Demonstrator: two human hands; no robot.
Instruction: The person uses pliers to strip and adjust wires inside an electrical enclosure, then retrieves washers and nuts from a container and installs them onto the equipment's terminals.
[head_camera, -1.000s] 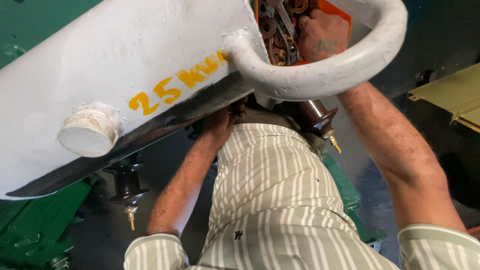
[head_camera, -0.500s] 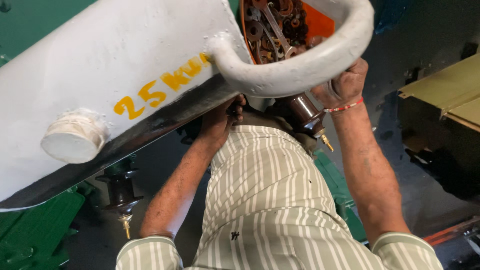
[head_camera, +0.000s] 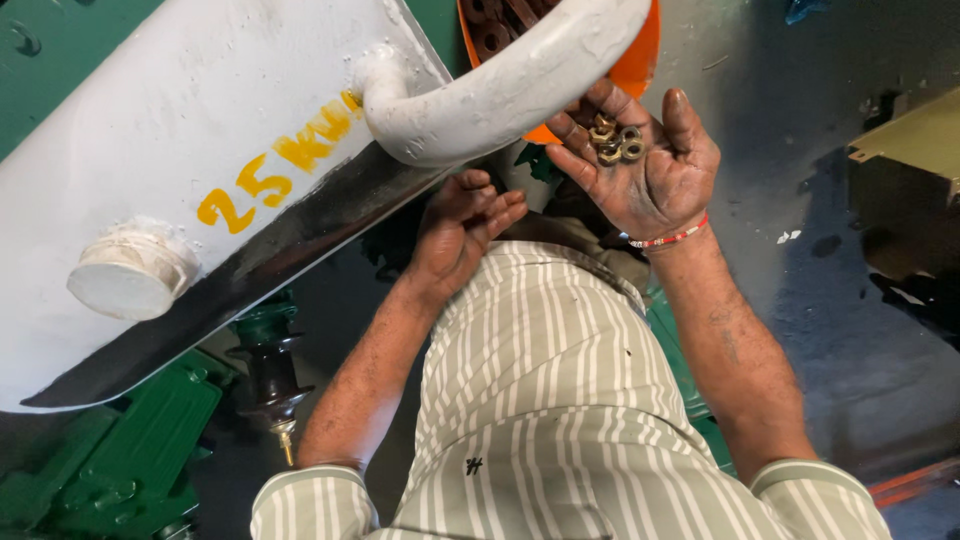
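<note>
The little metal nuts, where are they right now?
In the head view, the nuts lie in the open palm of the right hand, just below the white pipe and the orange bowl.

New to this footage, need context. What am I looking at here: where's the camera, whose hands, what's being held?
There is one view, from a camera worn on the person's head, looking down past a striped shirt at two bare hands. The right hand is palm up and cups a few small metal nuts. The left hand is loosely curled and holds nothing visible, just below a large white painted metal body with a curved white pipe handle. An orange tray of rusty parts sits behind the handle. Green machine parts and a brown insulator lie lower left.
</note>
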